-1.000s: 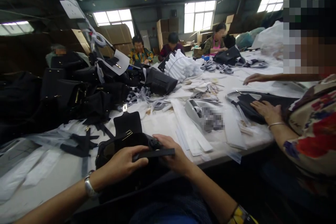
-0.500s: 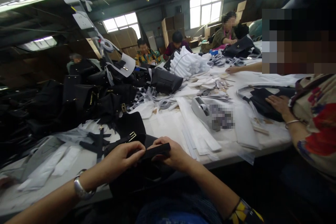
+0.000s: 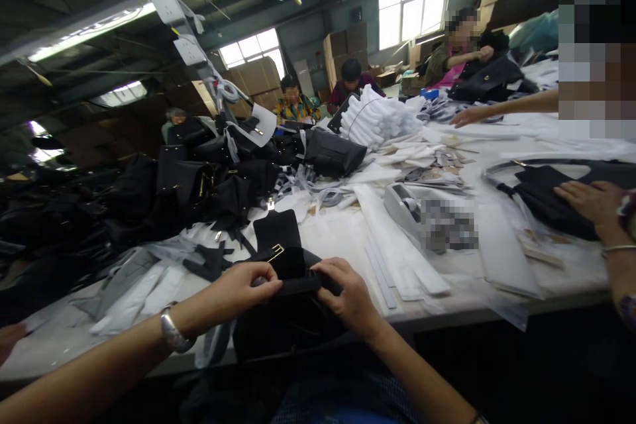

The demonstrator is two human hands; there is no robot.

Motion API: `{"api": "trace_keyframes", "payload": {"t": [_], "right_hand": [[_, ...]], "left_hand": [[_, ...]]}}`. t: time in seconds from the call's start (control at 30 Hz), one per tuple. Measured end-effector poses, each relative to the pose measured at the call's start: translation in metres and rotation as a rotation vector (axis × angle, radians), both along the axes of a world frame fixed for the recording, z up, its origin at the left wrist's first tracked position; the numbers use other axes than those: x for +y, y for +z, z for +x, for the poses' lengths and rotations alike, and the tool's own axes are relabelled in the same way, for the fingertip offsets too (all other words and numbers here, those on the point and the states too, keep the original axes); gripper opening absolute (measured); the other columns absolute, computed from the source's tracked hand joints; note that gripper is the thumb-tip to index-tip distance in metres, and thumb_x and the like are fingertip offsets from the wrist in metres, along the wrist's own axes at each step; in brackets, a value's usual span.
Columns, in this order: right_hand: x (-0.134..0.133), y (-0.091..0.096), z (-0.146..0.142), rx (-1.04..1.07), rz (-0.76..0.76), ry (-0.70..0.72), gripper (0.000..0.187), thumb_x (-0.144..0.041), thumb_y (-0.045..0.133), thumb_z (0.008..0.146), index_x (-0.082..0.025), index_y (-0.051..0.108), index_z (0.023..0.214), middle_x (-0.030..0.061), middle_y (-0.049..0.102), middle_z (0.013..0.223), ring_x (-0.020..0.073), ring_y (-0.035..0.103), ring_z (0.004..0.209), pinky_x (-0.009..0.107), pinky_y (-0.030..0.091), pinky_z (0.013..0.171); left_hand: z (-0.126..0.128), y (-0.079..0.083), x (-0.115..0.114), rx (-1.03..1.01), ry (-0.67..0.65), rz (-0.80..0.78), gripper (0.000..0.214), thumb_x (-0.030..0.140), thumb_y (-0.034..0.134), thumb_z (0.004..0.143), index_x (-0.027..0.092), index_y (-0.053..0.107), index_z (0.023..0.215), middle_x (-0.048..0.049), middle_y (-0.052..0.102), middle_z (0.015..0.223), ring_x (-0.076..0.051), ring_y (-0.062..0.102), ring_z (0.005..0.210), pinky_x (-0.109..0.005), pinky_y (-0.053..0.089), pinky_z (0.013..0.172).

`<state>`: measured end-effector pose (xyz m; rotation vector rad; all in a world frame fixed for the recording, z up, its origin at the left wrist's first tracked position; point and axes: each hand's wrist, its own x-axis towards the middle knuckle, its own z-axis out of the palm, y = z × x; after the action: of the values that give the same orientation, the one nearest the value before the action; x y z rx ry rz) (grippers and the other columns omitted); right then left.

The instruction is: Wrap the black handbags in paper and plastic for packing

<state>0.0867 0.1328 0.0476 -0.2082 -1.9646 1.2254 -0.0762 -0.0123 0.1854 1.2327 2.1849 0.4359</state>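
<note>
At the front edge of the table, a black handbag (image 3: 278, 233) with a gold buckle lies before me, its lower part in dark shadow. A short black strap (image 3: 299, 286) stretches level across its near side. My left hand (image 3: 251, 283) pinches the strap's left end between thumb and fingers. At the other end, my right hand (image 3: 348, 291) has its fingers closed around the strap. Whether the strap is joined to the bag is too dark to see.
Black bags (image 3: 199, 179) are heaped at the left. White padding strips (image 3: 397, 245) and a grey tape dispenser (image 3: 401, 209) lie to the right, beyond them a co-worker's hand (image 3: 586, 202) on a dark bag. Bundled white rolls (image 3: 380, 116) stand farther back.
My view has swung left, so the table's things appear farther right. The strap has gone from tilted to level, and my right hand's fingers have shifted on its end.
</note>
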Motion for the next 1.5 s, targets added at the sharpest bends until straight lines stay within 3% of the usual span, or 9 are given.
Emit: {"api": "trace_keyframes", "payload": {"t": [0.27, 0.33, 0.43, 0.57, 0.8, 1.07, 1.3, 1.43, 1.5], "right_hand": [[-0.004, -0.002, -0.003, -0.008, 0.009, -0.019, 0.025, -0.021, 0.067, 0.085, -0.027, 0.065, 0.11, 0.0051, 0.063, 0.107, 0.0213, 0.059, 0.103, 0.035, 0.05, 0.091], [-0.005, -0.004, -0.003, -0.013, 0.011, -0.026, 0.023, -0.023, 0.067, 0.086, -0.027, 0.065, 0.109, 0.0055, 0.063, 0.107, 0.0218, 0.059, 0.103, 0.036, 0.05, 0.091], [-0.006, -0.006, -0.004, 0.001, 0.02, -0.037, 0.023, -0.028, 0.067, 0.087, -0.026, 0.065, 0.11, 0.0063, 0.063, 0.107, 0.0223, 0.059, 0.103, 0.037, 0.051, 0.091], [-0.008, -0.009, -0.004, 0.021, 0.02, -0.062, 0.024, -0.029, 0.067, 0.087, -0.026, 0.065, 0.111, 0.0067, 0.063, 0.108, 0.0223, 0.059, 0.104, 0.037, 0.052, 0.092], [-0.009, -0.008, -0.001, 0.004, 0.009, -0.045, 0.025, -0.03, 0.067, 0.088, -0.026, 0.066, 0.112, 0.006, 0.064, 0.108, 0.0213, 0.059, 0.105, 0.035, 0.051, 0.093], [-0.008, -0.002, 0.001, -0.053, 0.014, 0.006, 0.025, -0.029, 0.067, 0.087, -0.026, 0.066, 0.111, 0.0071, 0.064, 0.109, 0.0231, 0.059, 0.105, 0.038, 0.051, 0.092], [0.003, 0.028, 0.001, -0.022, 0.049, 0.268, 0.048, -0.029, 0.062, 0.09, -0.026, 0.051, 0.137, 0.0075, 0.057, 0.136, 0.0235, 0.046, 0.131, 0.041, 0.036, 0.112], [0.003, 0.038, -0.011, -0.02, 0.044, 0.292, 0.014, -0.025, 0.059, 0.093, -0.024, 0.069, 0.103, 0.003, 0.07, 0.098, 0.0188, 0.06, 0.103, 0.034, 0.046, 0.096], [0.001, 0.039, -0.014, -0.031, 0.019, 0.259, 0.009, -0.023, 0.06, 0.092, -0.023, 0.069, 0.095, 0.0021, 0.068, 0.093, 0.0173, 0.062, 0.093, 0.031, 0.047, 0.09]], "left_hand": [[-0.006, 0.005, -0.014, 0.085, -0.063, 0.039, 0.029, 0.046, 0.057, 0.089, 0.018, 0.063, 0.085, -0.0004, 0.07, 0.074, -0.016, 0.064, 0.07, -0.024, 0.046, 0.064], [-0.006, 0.006, -0.022, 0.369, -0.262, 0.239, 0.019, 0.035, 0.056, 0.093, 0.018, 0.065, 0.093, -0.0012, 0.073, 0.082, -0.014, 0.065, 0.073, -0.023, 0.048, 0.065], [-0.006, 0.01, -0.037, 0.925, -0.758, 0.58, 0.016, 0.013, 0.055, 0.092, 0.016, 0.066, 0.102, -0.0054, 0.075, 0.103, -0.013, 0.063, 0.07, -0.025, 0.046, 0.06], [-0.005, 0.012, -0.051, 1.179, -1.127, 0.637, 0.019, 0.005, 0.057, 0.087, 0.012, 0.071, 0.097, -0.0066, 0.074, 0.109, -0.012, 0.06, 0.069, -0.027, 0.044, 0.056], [-0.009, -0.006, -0.066, 1.191, -1.147, 0.683, 0.017, 0.009, 0.067, 0.08, 0.016, 0.073, 0.094, -0.005, 0.074, 0.107, -0.014, 0.062, 0.08, -0.026, 0.043, 0.054], [-0.009, -0.004, -0.065, 1.1, -1.122, 0.58, 0.017, 0.009, 0.061, 0.084, 0.017, 0.071, 0.094, -0.0051, 0.076, 0.106, -0.013, 0.066, 0.075, -0.025, 0.047, 0.05], [-0.007, -0.002, -0.05, 1.045, -1.134, 0.639, 0.018, 0.008, 0.057, 0.086, 0.015, 0.07, 0.095, -0.0073, 0.076, 0.105, -0.013, 0.066, 0.075, -0.026, 0.044, 0.051], [-0.008, -0.008, -0.039, 1.062, -1.073, 0.655, 0.023, 0.008, 0.055, 0.089, 0.015, 0.067, 0.107, -0.0052, 0.076, 0.106, -0.014, 0.066, 0.074, -0.027, 0.049, 0.06], [-0.01, -0.013, -0.036, 1.026, -0.909, 0.63, 0.032, 0.009, 0.055, 0.091, 0.018, 0.061, 0.12, -0.0055, 0.074, 0.112, -0.016, 0.068, 0.081, -0.027, 0.051, 0.069]]}}
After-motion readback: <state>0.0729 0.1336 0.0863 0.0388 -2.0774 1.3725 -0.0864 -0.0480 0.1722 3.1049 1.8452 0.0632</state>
